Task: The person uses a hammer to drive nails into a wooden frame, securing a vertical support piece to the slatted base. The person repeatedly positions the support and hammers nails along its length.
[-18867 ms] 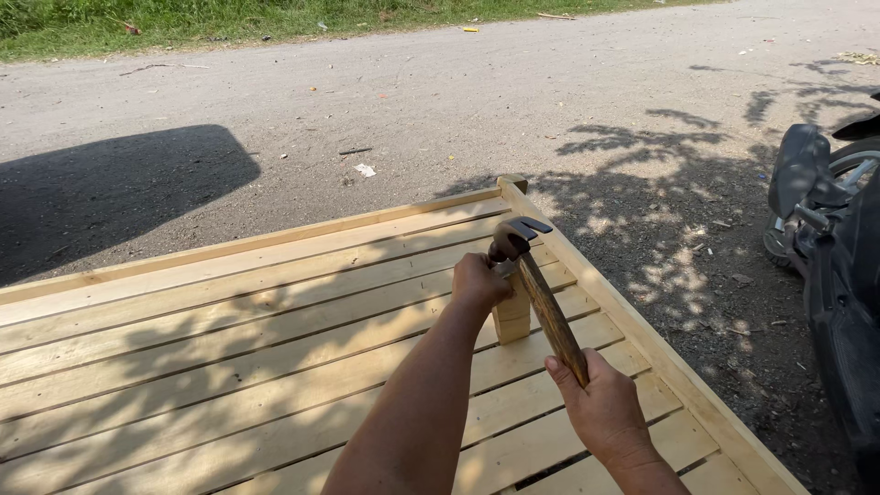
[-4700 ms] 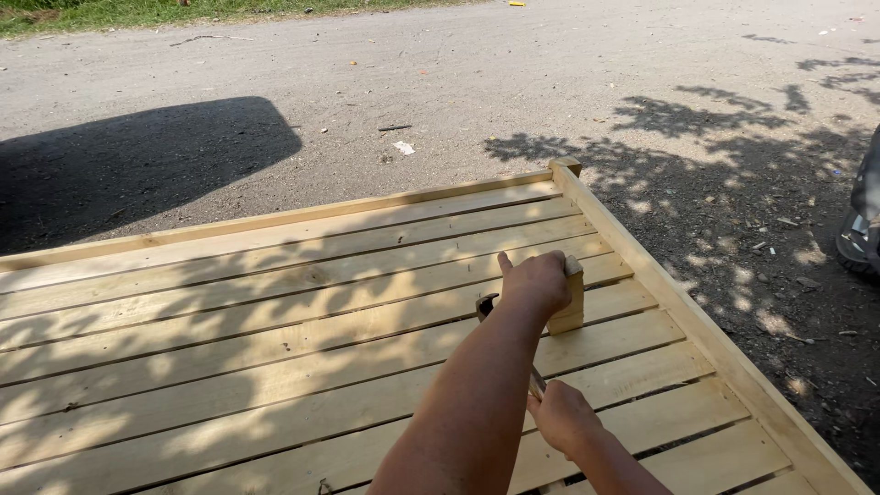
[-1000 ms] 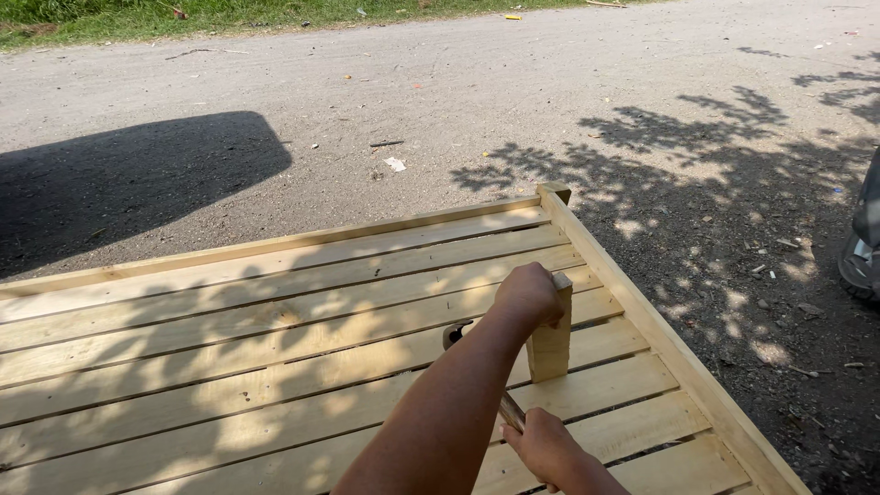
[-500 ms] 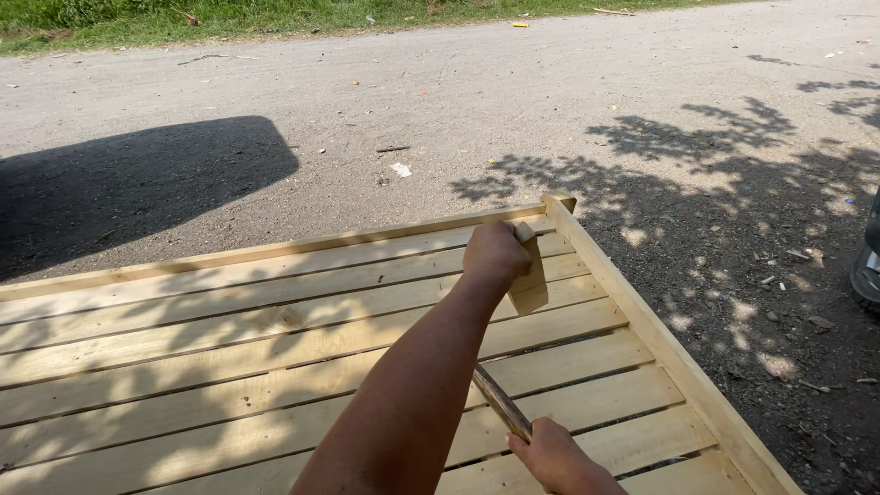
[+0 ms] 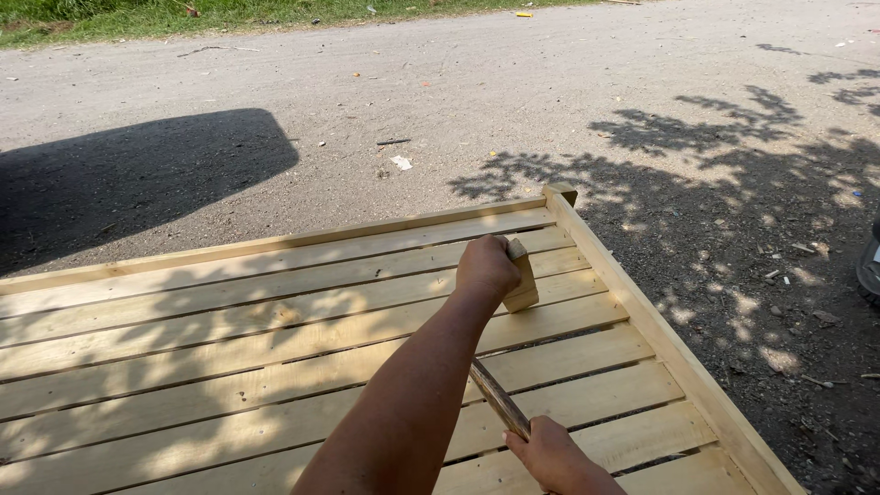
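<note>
A small wooden block (image 5: 522,275) is gripped by the left hand (image 5: 487,268) and stood on the slats (image 5: 275,321), most already laid; a hammer handle (image 5: 500,400) is clasped by the right hand (image 5: 553,456), its head hidden

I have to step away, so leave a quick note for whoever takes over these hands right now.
Left hand: gripping a small wood block stood on the slats, near the frame's right rail.
Right hand: holding a wooden tool handle; its head is hidden behind the left arm.
Done: slats lie in rows across the frame.
Left: cannot tell from this view which slats are fixed.
</note>
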### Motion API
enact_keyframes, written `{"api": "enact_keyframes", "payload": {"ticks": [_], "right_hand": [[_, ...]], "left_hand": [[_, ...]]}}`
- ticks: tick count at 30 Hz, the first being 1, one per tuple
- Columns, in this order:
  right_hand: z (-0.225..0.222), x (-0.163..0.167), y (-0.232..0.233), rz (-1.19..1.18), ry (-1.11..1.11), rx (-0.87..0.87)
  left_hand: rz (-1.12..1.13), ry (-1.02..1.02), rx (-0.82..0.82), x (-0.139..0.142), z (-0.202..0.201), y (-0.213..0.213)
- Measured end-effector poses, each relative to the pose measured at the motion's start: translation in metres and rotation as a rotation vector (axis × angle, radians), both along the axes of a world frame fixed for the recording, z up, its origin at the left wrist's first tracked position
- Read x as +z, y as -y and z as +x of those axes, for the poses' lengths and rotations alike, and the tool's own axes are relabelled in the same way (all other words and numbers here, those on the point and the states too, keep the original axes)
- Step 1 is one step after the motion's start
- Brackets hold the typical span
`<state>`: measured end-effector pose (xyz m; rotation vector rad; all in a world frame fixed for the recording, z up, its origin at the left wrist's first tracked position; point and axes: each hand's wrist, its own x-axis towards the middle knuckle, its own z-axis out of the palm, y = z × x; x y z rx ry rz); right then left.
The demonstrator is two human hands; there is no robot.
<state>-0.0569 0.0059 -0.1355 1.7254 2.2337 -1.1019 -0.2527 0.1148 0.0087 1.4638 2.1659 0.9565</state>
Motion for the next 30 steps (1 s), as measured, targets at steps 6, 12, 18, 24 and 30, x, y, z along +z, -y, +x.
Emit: {"api": "enact_keyframes", "payload": {"ticks": [6, 12, 18, 24, 30], "right_hand": [[-0.004, 0.033, 0.007, -0.211, -0.018, -0.15], [0.026, -0.013, -0.004, -0.025, 0.114, -0.105], [0.086, -0.061, -0.022, 0.065, 0.032, -0.293], [0.078, -0.025, -0.02, 0.263, -0.19, -0.468], [0.049, 0.063, -0.01, 0.47, -0.386, -0.475]], "left_hand": [[0.066, -0.083, -0.061, -0.011, -0.011, -0.028], [0.117, 0.095, -0.026, -0.026, -0.021, -0.012], [0.117, 0.183, -0.002, -0.016, -0.016, -0.004], [0.177, 0.055, -0.022, -0.014, -0.006, -0.017], [0.156, 0.229, 0.089, -0.023, -0.01, -0.019]]}}
